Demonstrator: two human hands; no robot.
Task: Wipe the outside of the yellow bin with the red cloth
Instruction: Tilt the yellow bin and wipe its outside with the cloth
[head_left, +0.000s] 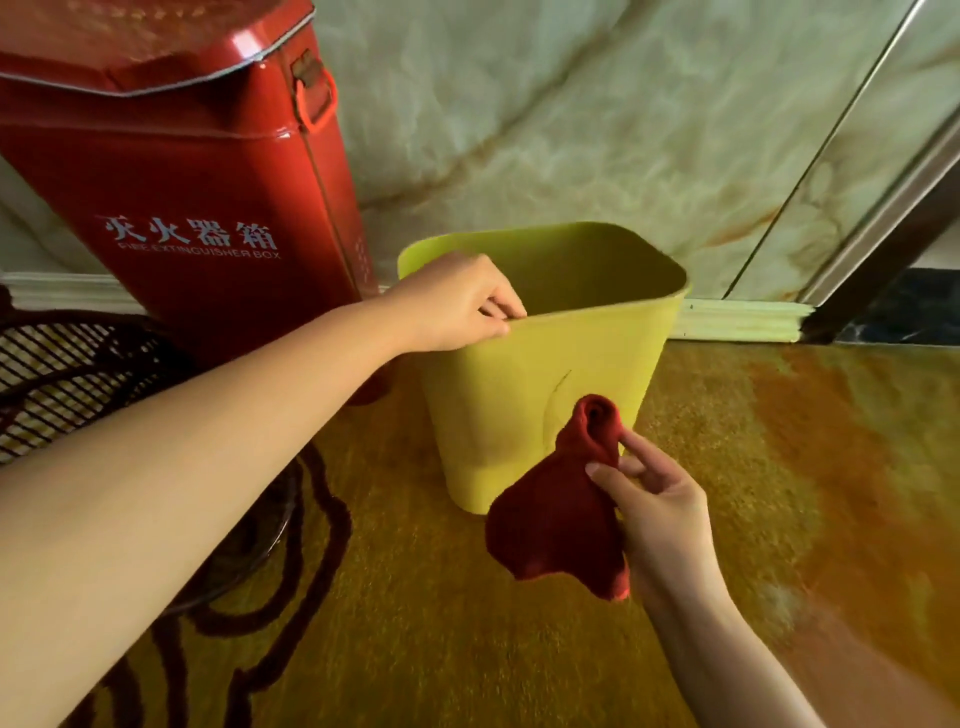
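The yellow bin (519, 384) stands upright on the floor near the wall, open at the top and looking empty inside. My left hand (457, 304) grips its near left rim, fingers inside and thumb outside. The red cloth (561, 514) hangs bunched from my right hand (660, 509), which pinches it between thumb and fingers. The cloth's upper end lies against or just in front of the bin's near side, low on the right; I cannot tell whether it touches.
A red fire extinguisher box (208, 182) stands right beside the bin on the left. A dark wire-grid object (67, 374) sits at far left. A marble wall (597, 130) with a white skirting runs behind. The glossy brown-yellow floor (779, 467) stretches to the right.
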